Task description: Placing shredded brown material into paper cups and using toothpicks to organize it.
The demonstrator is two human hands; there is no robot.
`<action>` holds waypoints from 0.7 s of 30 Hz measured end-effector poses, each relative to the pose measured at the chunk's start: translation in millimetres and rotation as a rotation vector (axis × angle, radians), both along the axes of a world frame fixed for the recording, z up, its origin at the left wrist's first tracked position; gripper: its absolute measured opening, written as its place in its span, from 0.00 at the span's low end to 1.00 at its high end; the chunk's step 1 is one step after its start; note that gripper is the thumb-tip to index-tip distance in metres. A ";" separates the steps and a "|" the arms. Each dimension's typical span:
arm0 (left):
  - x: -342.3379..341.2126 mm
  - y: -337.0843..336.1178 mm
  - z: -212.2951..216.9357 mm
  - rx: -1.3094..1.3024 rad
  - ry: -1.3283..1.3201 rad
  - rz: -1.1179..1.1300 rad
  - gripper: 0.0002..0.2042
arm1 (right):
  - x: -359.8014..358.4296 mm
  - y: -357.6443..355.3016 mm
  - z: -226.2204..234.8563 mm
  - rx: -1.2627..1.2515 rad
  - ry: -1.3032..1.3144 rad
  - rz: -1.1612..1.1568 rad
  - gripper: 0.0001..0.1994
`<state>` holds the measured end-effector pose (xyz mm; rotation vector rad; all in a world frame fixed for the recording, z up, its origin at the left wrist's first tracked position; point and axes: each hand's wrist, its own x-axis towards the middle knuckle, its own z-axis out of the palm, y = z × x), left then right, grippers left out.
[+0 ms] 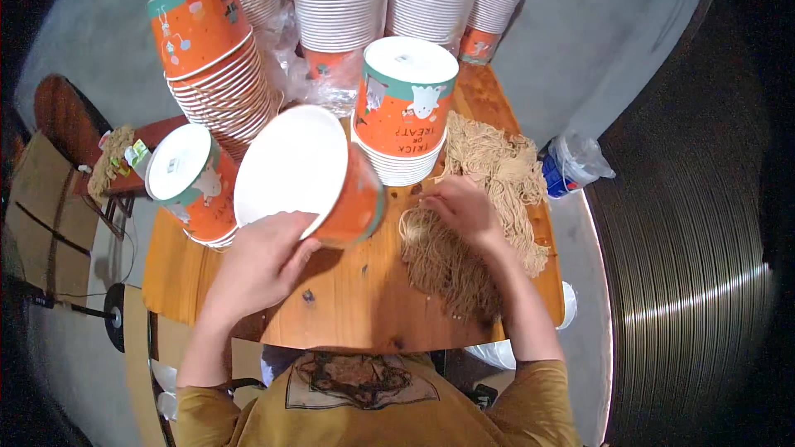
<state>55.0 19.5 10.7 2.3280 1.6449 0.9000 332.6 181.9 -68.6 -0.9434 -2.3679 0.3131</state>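
Observation:
My left hand (263, 263) grips the rim of an orange and green paper bucket (358, 203), thumb outside. The bucket is tipped sideways, its white inside facing left, and its printed side is blurred. My right hand (465, 211) is closed in a pinch over a heap of tan cords (505, 167); whatever the fingertips hold is too small to make out. Behind the held bucket, an upside-down stack of matching buckets (406, 116) stands beside the cords. Another upturned bucket (199, 190) sits at the left.
A tall leaning stack of buckets (219, 66) with cords about it rises at the back left. Plastic-wrapped stacks of white-rimmed buckets (344, 0) line the table's far side. The wooden table (331, 306) ends near my body. A blue and white pail (571, 165) stands off its right edge.

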 end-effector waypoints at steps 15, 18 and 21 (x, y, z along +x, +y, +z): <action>9.1 1.5 -11.3 -0.065 0.322 -0.045 0.14 | -15.3 9.8 -23.6 -0.033 0.069 0.030 0.03; 8.6 2.2 -12.1 -0.054 0.284 -0.040 0.15 | -11.4 8.1 -15.4 -0.208 0.156 0.038 0.04; 8.5 3.4 -8.9 -0.071 0.255 -0.026 0.16 | -8.6 7.9 -10.8 -0.276 0.178 0.042 0.06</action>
